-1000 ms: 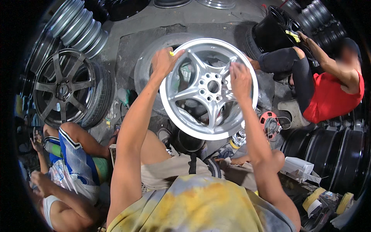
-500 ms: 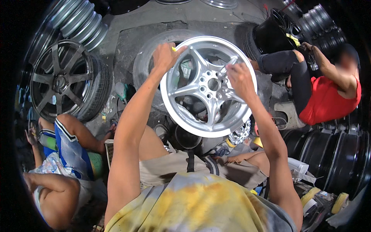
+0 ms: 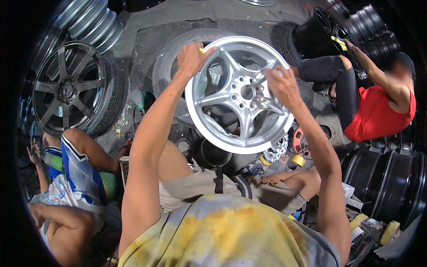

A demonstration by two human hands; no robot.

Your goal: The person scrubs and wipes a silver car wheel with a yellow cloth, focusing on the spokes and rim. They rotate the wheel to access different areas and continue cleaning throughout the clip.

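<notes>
We see the silver wheel [image 3: 243, 118] in front of the seated wearer, its five-spoke face turned up toward the head. It carries no tyre of its own and overlaps a grey tyre [image 3: 165, 66] behind it; we cannot tell what bears its weight. We judge handwork on its face to be under way. The spokes look evenly silver, but nothing we see marks off a finished part from an unfinished one, so how much is left we cannot tell.

The left hand [image 3: 192, 61] is clamped on the wheel's upper-left edge, thumb over the lip, a yellow patch beside it; its arm reaches up nearly straight. The right hand [image 3: 284, 88], slightly blurred, sits over the right-hand spokes with fingers curled and elbow bent outward. We cannot tell whether it pinches anything. The hands are well apart.

Farther out, we find a dark wheel [image 3: 67, 92] on the left and, on the right, a co-worker in a red top [image 3: 381, 115] holding a yellow cloth [image 3: 339, 43].
</notes>
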